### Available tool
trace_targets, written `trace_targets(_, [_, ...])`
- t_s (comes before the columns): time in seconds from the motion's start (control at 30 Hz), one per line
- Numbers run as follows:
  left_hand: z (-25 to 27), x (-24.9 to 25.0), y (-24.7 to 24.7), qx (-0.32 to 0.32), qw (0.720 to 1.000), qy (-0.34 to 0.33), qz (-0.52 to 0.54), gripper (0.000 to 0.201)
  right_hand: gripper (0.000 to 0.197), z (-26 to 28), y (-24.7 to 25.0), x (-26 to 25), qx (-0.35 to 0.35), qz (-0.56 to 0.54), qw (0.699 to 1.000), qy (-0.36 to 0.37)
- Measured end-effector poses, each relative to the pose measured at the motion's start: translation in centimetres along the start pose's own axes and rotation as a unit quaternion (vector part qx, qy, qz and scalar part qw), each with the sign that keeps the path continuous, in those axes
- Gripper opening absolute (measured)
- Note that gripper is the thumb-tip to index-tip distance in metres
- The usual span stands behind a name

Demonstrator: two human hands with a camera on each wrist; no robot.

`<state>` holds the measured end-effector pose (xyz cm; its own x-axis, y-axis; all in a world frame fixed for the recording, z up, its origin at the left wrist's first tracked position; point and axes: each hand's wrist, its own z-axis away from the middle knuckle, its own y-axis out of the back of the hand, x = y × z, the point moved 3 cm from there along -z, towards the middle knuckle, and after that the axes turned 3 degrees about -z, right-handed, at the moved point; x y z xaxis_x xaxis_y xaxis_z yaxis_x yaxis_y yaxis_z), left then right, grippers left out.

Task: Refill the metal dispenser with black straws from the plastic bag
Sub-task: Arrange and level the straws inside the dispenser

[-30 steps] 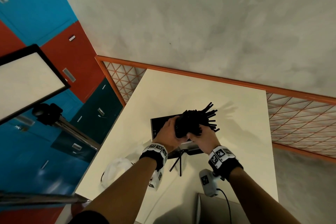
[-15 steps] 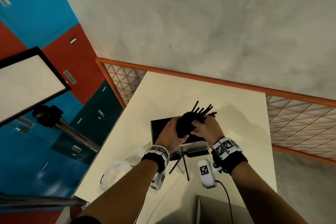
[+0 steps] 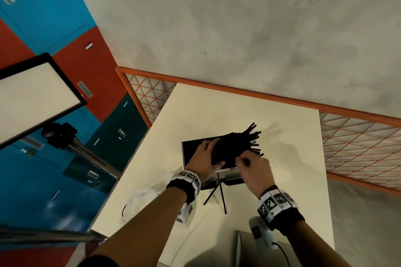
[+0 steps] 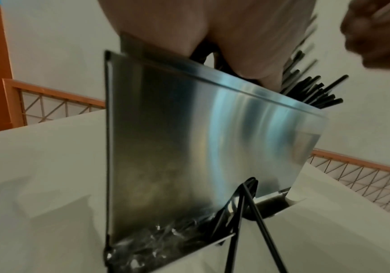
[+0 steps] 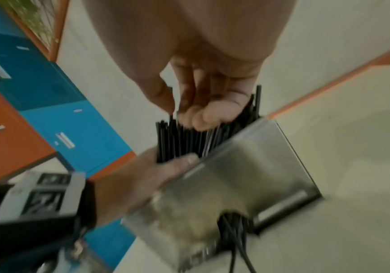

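Observation:
The metal dispenser [image 3: 193,147] stands upright on the cream table [image 3: 293,136], its brushed steel front filling the left wrist view [image 4: 201,147]. A thick bundle of black straws [image 3: 236,147] sticks out of its open top and fans to the right. My left hand [image 3: 211,154] grips the bundle from the left, thumb across it [image 5: 180,162]. My right hand [image 3: 244,159] is at the bundle's near right side, its curled fingertips [image 5: 196,114] pinching some straw tops. Two loose straws [image 3: 222,197] poke out of the bottom opening [image 4: 247,212]. The crumpled plastic bag [image 3: 141,204] lies near left.
An orange mesh railing [image 3: 358,143] runs behind and to the right of the table. A light panel on a stand [image 3: 32,97] and blue and red lockers [image 3: 65,158] are on the left. A grey object [image 3: 245,249] sits at the table's near edge.
My right hand has slid off the top of the bundle toward its near right side. The straws, tucked together half a second ago, fan out to the right again. The left hand keeps its grip.

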<state>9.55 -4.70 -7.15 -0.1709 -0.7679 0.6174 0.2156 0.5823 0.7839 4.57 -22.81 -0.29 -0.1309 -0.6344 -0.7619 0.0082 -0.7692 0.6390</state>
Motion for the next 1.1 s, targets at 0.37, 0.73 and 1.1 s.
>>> trace_targets(0.37, [1.1, -0.1, 0.4, -0.058, 0.998, 0.02, -0.023, 0.11, 0.023, 2.1, -11.6, 7.3, -0.197, 0.002, 0.959, -0.203])
trace_targets(0.73, [1.0, -0.1, 0.2, -0.059, 0.997, 0.016, -0.043, 0.111, 0.014, 5.7, -14.7, 8.4, -0.298, -0.048, 0.902, -0.309])
trace_targets(1.1, [1.2, 0.0, 0.4, -0.056, 0.997, 0.012, -0.043, 0.109, 0.017, 4.5, -14.5, 8.8, -0.137, -0.255, 0.878, -0.382])
